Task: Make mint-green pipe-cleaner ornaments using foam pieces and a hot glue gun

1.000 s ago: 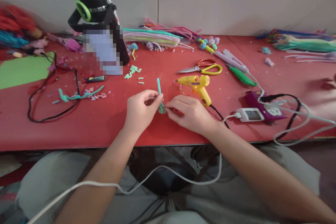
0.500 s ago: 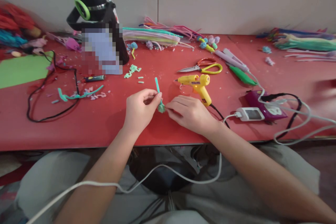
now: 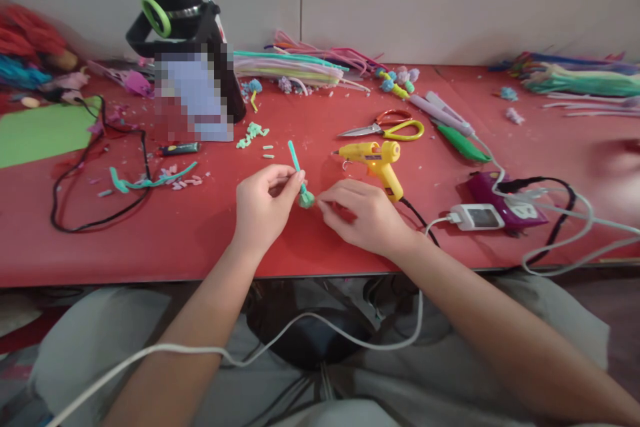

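Between thumb and forefinger, my left hand (image 3: 267,203) pinches a teal pipe cleaner (image 3: 294,155) that has a small green tuft (image 3: 306,197) at its lower end. The stem points up and slightly left. Close to the tuft's right side is my right hand (image 3: 363,213), its thumb and forefinger tips nearly together; whether something tiny sits between them is too small to tell. A yellow glue gun (image 3: 377,159) lies just beyond my right hand. Small cut green pieces (image 3: 254,133) are scattered above my left hand.
Scissors (image 3: 385,128) lie behind the glue gun. On the right are a purple box (image 3: 515,207), a white device (image 3: 479,217) and looping cables. A black bottle (image 3: 173,0) stands at back left, near bundled pipe cleaners (image 3: 290,70). A blurred hand (image 3: 623,163) shows at the right edge.
My left hand has shifted slightly left and up with the pipe cleaner, whose stem leans more to the left. A small gap now shows between the tuft and my right hand. A blurred hand appears at right.
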`<state>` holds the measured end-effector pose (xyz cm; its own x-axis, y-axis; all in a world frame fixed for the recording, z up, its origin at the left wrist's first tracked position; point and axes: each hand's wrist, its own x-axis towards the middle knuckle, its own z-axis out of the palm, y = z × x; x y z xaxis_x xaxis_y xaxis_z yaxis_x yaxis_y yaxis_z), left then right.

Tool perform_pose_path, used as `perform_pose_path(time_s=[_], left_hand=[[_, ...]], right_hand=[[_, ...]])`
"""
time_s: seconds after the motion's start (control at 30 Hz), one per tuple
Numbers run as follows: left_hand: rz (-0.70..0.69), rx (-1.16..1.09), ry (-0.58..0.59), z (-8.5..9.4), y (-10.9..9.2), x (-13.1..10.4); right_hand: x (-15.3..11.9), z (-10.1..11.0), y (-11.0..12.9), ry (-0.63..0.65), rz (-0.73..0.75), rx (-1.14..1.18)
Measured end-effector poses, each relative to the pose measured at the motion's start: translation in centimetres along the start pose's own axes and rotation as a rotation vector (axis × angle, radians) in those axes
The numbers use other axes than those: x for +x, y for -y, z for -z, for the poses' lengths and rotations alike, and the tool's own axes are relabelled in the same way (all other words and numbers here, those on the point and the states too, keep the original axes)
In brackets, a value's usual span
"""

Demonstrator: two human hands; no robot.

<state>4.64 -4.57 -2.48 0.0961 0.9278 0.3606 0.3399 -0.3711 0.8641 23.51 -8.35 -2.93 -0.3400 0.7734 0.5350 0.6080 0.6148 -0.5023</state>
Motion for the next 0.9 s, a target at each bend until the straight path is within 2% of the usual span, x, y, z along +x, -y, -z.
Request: perform_pose_path(time_s=[0.1, 0.2, 0.3, 0.47, 0.9], left_hand=[[0.002, -0.057, -0.03, 0.06, -0.32, 0.03], [0.0, -0.101, -0.036, 0.06, -0.61, -0.02], [0.005, -0.146, -0.026, -0.03, -0.72, -0.13], [0.017, -0.17, -0.015, -0.21, -0.77, -0.22], [-0.026, -0.069, 0.008, -0.25, -0.76, -0.45]], right_hand=[[0.22, -0.01, 0.12, -0.079, -0.261, 0.279], [0.52, -0.18, -0.07, -0.023, -0.514, 0.63], [0.77, -0.4, -0.25, 0.04, -0.633, 0.834], [0.94, -0.68, -0.22, 0.008, -0.659, 0.93], [0.92, -0.95, -0.41, -0.007, -0.683, 0.871]])
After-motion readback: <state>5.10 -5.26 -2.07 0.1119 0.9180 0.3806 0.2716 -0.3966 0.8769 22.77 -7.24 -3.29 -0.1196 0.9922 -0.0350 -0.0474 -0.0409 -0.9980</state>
